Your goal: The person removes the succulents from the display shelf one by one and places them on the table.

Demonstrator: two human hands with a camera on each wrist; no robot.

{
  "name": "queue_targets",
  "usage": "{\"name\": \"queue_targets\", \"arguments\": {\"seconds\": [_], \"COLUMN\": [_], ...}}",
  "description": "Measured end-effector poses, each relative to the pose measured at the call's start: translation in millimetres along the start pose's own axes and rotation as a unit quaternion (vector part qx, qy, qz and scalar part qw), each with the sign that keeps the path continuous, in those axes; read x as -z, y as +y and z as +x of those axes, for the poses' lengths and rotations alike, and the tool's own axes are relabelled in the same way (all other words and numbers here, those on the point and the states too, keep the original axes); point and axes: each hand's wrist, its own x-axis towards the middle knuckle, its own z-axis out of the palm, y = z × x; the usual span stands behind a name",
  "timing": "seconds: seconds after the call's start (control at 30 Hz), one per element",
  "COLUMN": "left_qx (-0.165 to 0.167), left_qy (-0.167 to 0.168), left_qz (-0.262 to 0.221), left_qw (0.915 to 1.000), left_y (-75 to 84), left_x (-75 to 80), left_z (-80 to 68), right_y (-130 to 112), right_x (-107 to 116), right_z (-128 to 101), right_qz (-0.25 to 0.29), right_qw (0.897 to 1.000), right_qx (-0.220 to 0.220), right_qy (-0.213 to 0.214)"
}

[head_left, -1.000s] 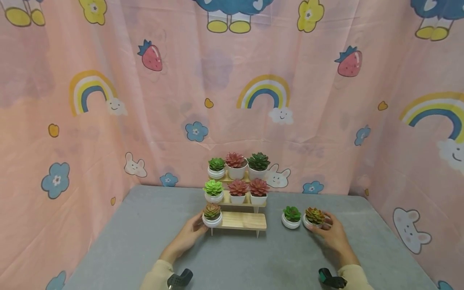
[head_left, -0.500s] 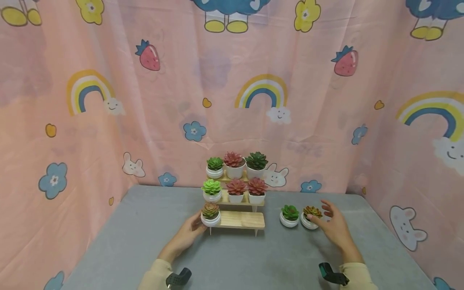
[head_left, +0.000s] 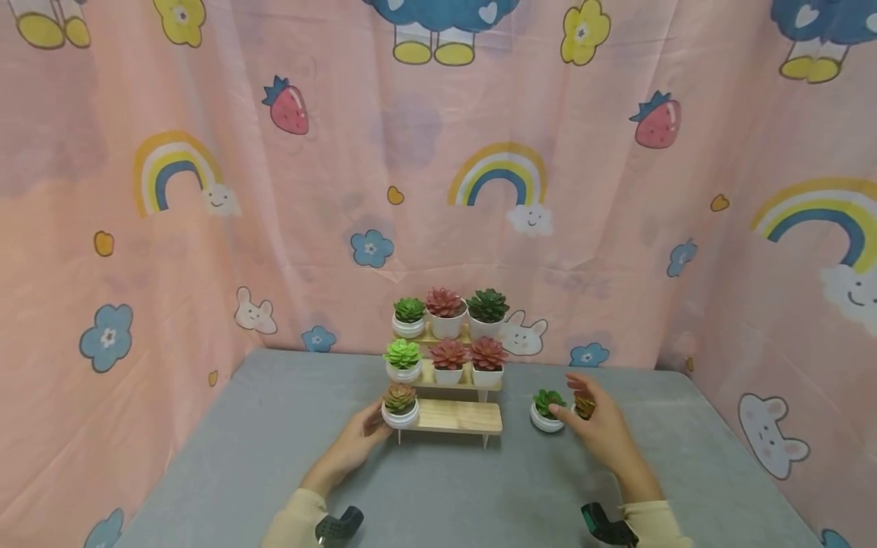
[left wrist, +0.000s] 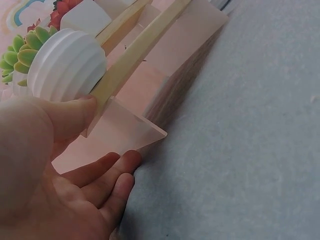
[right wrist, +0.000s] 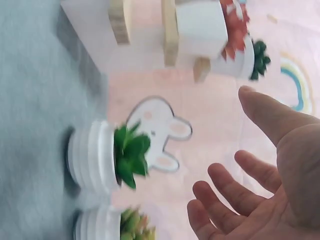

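1. Resting its thumb on the edge of the stand (head_left: 462, 416), right up against the brown plant (head_left: 400, 407), the left hand (head_left: 352, 445) has its other fingers loosely bent near the clear leg (left wrist: 125, 132). Can't tell if it's really pinching anything, since the index finger is partly hidden.
2. Right hand (head_left: 601, 426) is spread out and grips nothing. Its own wrist cam shows it up in the air, apart from the pots, though from the head its thumb overlaps the green plant (head_left: 546, 411).
3. Brown plant sits upright in its white pot, left end of the bottom tier.
4. Green plant's on the gray table (head_left: 479, 495), right of the stand, with the yellowish plant (right wrist: 135, 227) just beside it, mostly behind the hand from above.
5. Middle tier's got a lime plant (head_left: 403, 361) plus two red plants (head_left: 448, 358).
6. Pink cloth (head_left: 342, 167) behind everything, rainbows and strawberries all over.
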Motion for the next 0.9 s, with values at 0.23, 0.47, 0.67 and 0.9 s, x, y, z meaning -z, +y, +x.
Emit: {"name": "queue_targets", "arguments": {"seconds": [0.23, 0.47, 0.67, 0.9], "left_qx": [0.002, 0.003, -0.001, -0.020], "left_qy": [0.001, 0.008, 0.008, -0.001], "left_qz": [-0.002, -0.003, 0.005, 0.021], "left_qw": [1.0000, 1.0000, 1.0000, 0.9996], "left_y": [-2.9, -2.7, -2.6, -1.5], "left_x": [-0.3, -0.4, 0.2, 0.2], "left_z": [0.5, 1.4, -0.7, -0.8], "right_y": [-18, -27, -32, -43], "right_x": [-21, -39, -56, -79], "right_z": [-3, -4, -8, -7], "right_qz": [-0.013, -0.001, 0.011, 0.038], "right_qw": [0.999, 0.997, 0.995, 0.992], "right_qx": [0.016, 0.027, 0.025, 0.056], "right_qy": [-0.024, -0.067, -0.093, -0.104]}}
